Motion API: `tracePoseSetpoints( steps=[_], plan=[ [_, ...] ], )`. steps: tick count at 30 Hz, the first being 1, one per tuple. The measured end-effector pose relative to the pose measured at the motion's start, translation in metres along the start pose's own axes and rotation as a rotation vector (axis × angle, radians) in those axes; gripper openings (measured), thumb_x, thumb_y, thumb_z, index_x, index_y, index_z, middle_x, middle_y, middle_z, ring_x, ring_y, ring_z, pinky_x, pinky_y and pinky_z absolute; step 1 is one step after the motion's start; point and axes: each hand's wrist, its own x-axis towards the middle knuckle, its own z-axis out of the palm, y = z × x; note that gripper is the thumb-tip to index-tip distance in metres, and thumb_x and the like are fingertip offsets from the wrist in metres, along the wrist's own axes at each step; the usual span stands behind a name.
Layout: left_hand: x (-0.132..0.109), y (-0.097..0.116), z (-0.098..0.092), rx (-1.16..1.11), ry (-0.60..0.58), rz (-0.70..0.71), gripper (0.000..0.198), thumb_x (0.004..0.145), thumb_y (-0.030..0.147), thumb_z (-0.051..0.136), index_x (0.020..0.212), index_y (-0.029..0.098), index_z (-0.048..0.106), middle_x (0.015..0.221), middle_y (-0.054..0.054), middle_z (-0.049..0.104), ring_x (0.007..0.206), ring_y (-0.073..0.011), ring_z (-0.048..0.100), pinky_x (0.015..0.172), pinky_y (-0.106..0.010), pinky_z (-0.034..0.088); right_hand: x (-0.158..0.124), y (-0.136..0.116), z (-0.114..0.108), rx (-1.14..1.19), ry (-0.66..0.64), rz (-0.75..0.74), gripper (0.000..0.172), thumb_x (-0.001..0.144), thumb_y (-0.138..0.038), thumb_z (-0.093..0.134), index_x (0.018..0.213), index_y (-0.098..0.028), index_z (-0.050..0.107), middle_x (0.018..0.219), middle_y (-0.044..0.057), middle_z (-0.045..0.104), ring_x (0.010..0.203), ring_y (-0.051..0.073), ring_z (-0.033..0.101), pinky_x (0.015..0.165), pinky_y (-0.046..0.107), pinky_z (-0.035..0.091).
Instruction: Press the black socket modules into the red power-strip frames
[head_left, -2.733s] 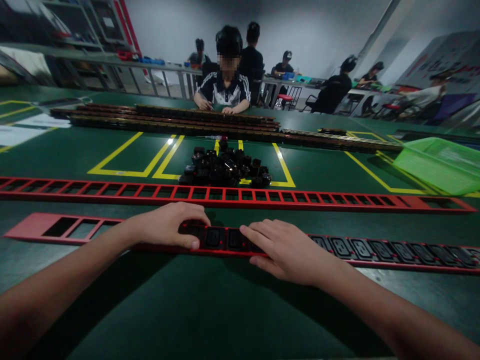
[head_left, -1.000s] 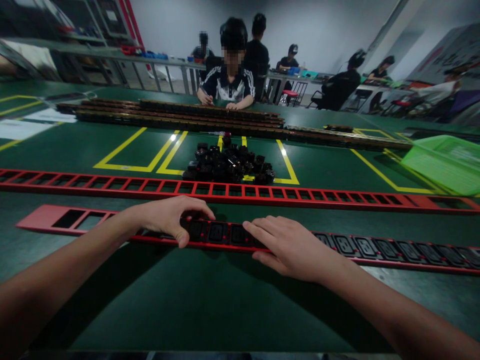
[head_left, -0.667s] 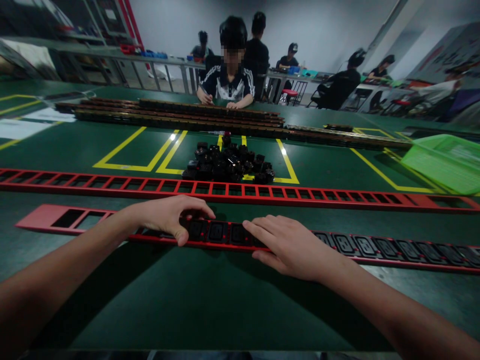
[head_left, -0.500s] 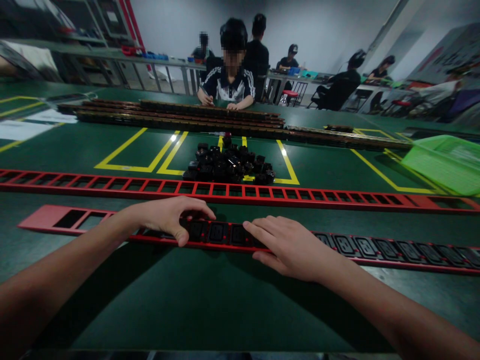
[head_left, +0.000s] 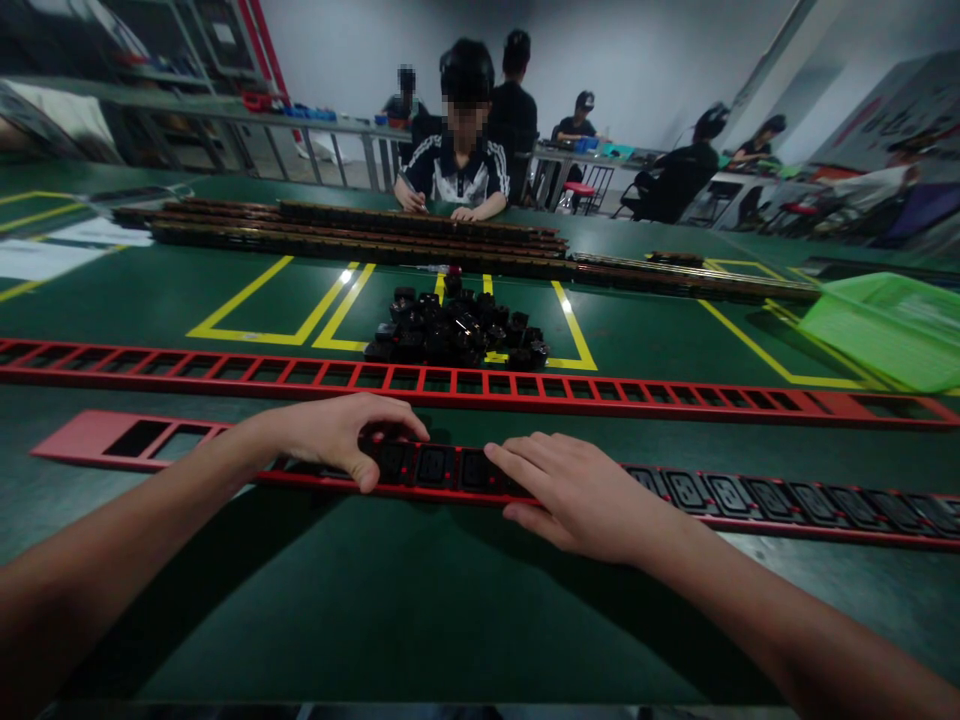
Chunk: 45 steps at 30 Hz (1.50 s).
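Observation:
A long red strip (head_left: 97,440) lies across the green table (head_left: 420,600) in front of me, with black sockets (head_left: 439,466) fitted in its middle and right part and empty cut-outs at its left end. My left hand (head_left: 337,432) curls over the strip, thumb on its near edge, fingers over a socket. My right hand (head_left: 581,492) lies flat on the strip just right of the visible sockets, fingers stretched out and pressing down. Beyond, a second red strip (head_left: 675,395) lies with all its openings empty. A heap of loose black sockets (head_left: 454,330) sits behind it.
Stacked dark strips (head_left: 360,235) run along the far side, where a person in a striped top (head_left: 457,170) works. A green plastic basket (head_left: 885,325) stands at the right. Yellow floor-style lines (head_left: 247,305) mark the table. More people sit at benches behind.
Since the oldest frame the view has shifted slightly and my left thumb has moved along the strip's near edge. Over the last second both hands have stayed in place.

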Motion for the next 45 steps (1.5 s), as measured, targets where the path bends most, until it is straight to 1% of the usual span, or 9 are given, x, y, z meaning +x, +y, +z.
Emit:
tracePoseSetpoints(
  steps=[6,13,20,24,27,32,35,39,45],
  plan=[
    [0.0002,0.0002,0.0002,0.014,0.001,0.017,0.082,0.064,0.076,0.075,0.126,0.024,0.063,0.119,-0.008,0.065,0.101,-0.0258,0.061,0.084,-0.03,0.046,0.0,-0.0002,-0.0003,-0.001,0.004,-0.007,0.056,0.095,-0.034,0.06,0.144,-0.01,0.048,0.127,0.018,0.065,0.108,0.03,0.064,0.091,0.048,0.054],
    [0.0003,0.0014,0.0005,0.031,0.012,0.02,0.084,0.064,0.079,0.073,0.126,0.022,0.064,0.115,-0.008,0.065,0.096,-0.0243,0.061,0.079,-0.028,0.046,0.0003,-0.0001,-0.0005,-0.017,0.001,-0.01,0.055,0.096,-0.035,0.06,0.143,-0.01,0.049,0.126,0.018,0.065,0.107,0.03,0.064,0.091,0.047,0.055],
    [0.0005,0.0026,0.0,0.021,0.008,0.017,0.08,0.065,0.076,0.074,0.124,0.023,0.064,0.117,-0.008,0.065,0.1,-0.0258,0.061,0.083,-0.03,0.046,-0.0001,-0.0005,-0.0002,0.0,0.014,0.0,0.054,0.095,-0.034,0.061,0.142,-0.012,0.05,0.125,0.017,0.066,0.108,0.029,0.064,0.091,0.047,0.054],
    [0.0002,0.0007,0.0005,0.027,0.016,-0.018,0.085,0.062,0.078,0.074,0.125,0.023,0.064,0.116,-0.008,0.065,0.098,-0.0256,0.061,0.081,-0.029,0.045,0.0,-0.0004,-0.0003,-0.018,0.008,-0.006,0.054,0.095,-0.035,0.06,0.143,-0.012,0.049,0.126,0.017,0.065,0.108,0.029,0.064,0.091,0.046,0.055],
    [-0.0001,-0.0004,0.0005,0.036,0.018,-0.015,0.086,0.061,0.079,0.074,0.125,0.023,0.064,0.117,-0.008,0.065,0.098,-0.0258,0.061,0.081,-0.029,0.046,0.0006,-0.0003,-0.0002,-0.033,-0.002,-0.007,0.054,0.096,-0.035,0.059,0.143,-0.011,0.048,0.127,0.017,0.065,0.109,0.03,0.064,0.091,0.046,0.054],
    [-0.0006,-0.0005,0.0004,0.022,0.016,-0.028,0.083,0.061,0.076,0.077,0.125,0.024,0.064,0.118,-0.007,0.065,0.1,-0.026,0.061,0.082,-0.03,0.046,0.0014,-0.0005,-0.0009,-0.028,-0.009,-0.01,0.054,0.096,-0.035,0.058,0.143,-0.009,0.048,0.129,0.018,0.064,0.11,0.031,0.064,0.092,0.048,0.055],
    [-0.0004,0.0001,0.001,0.002,0.009,-0.053,0.085,0.059,0.075,0.079,0.125,0.024,0.064,0.118,-0.007,0.065,0.099,-0.0262,0.061,0.081,-0.03,0.046,0.0015,-0.0006,-0.0015,-0.013,-0.007,-0.009,0.055,0.096,-0.034,0.06,0.143,-0.009,0.049,0.128,0.018,0.064,0.11,0.03,0.064,0.092,0.048,0.054],
    [0.0,0.0014,0.0012,0.002,0.015,-0.053,0.088,0.057,0.076,0.079,0.125,0.023,0.064,0.117,-0.008,0.065,0.099,-0.0266,0.061,0.08,-0.03,0.047,0.001,-0.0009,-0.0009,0.0,0.005,-0.006,0.055,0.095,-0.034,0.061,0.143,-0.01,0.049,0.127,0.018,0.065,0.11,0.03,0.064,0.092,0.047,0.054],
    [-0.0003,0.0029,0.0,0.04,0.011,-0.051,0.088,0.059,0.08,0.074,0.126,0.023,0.063,0.12,-0.007,0.065,0.104,-0.0268,0.061,0.088,-0.031,0.047,0.0006,-0.0004,-0.0001,-0.019,0.004,-0.012,0.054,0.096,-0.034,0.06,0.142,-0.009,0.049,0.126,0.018,0.065,0.107,0.031,0.065,0.089,0.049,0.055]
  ],
)
